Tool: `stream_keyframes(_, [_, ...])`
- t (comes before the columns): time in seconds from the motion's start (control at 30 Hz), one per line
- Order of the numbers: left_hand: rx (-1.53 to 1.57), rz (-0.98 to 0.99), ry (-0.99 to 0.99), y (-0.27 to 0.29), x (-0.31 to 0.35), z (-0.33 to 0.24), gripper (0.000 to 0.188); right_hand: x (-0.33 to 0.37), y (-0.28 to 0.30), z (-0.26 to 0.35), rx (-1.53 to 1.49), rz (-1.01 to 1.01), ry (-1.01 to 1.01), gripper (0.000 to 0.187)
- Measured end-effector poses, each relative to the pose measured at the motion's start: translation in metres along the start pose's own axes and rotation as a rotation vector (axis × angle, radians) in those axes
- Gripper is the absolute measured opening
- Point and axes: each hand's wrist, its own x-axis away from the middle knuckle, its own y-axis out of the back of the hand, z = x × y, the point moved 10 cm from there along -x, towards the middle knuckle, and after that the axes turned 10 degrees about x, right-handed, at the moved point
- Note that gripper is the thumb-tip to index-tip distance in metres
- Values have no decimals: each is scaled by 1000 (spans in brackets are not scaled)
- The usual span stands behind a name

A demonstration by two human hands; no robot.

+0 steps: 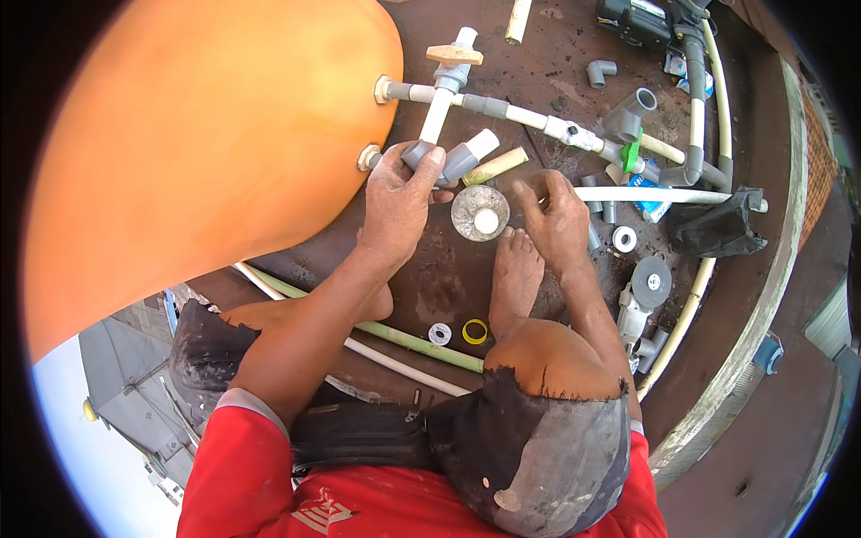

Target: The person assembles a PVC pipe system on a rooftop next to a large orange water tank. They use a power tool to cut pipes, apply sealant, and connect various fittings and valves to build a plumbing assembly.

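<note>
My left hand (396, 208) is closed on a grey pipe elbow (459, 163), thumb across the fitting. A short white pipe stub sticks out of the elbow's right end. Above it stands a white pipe (437, 117) that leads up to a valve with a tan handle (455, 56). My right hand (558, 220) is curled, its thumb and forefinger close together; whatever they may pinch is hidden. Between my hands, in front of my bare foot, sits a round, stained grey dish (465, 224) with a white round patch inside.
A large orange tank (215, 134) fills the left, joined to a pipe run with a green-handled valve (631, 151). To the right lie an angle grinder (639, 305), a black plastic bag (722, 226) and a white tape roll (624, 238). A loose elbow (601, 72) lies farther off.
</note>
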Motion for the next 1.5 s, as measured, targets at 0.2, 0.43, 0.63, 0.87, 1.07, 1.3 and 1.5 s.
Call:
stream_keyframes(0.2, [75,0,50,42,13,24,44,29,-87,41,476,230,466,26])
stream_keyframes(0.43, [-52,-35,143,63,47,55,39,38,-95,65,617,271,694,29])
stream_keyframes(0.63, [-140,7,80,74,38,62,36,24,-40,47,350,136,365,34])
stream_keyframes(0.87, [-301,7,204,71,41,66,34,42,6,-27,-170,-6,-167,37])
stream_keyframes(1.07, [-386,71,217,52,32,67,40,40,20,-18,-587,-23,-263,33])
stream_keyframes(1.3, [176,-1,371,40,36,80,40,34,36,-16,-524,-115,-245,32])
stream_keyframes(1.5, [-362,23,155,51,31,57,38,17,55,36,-190,-171,11,32])
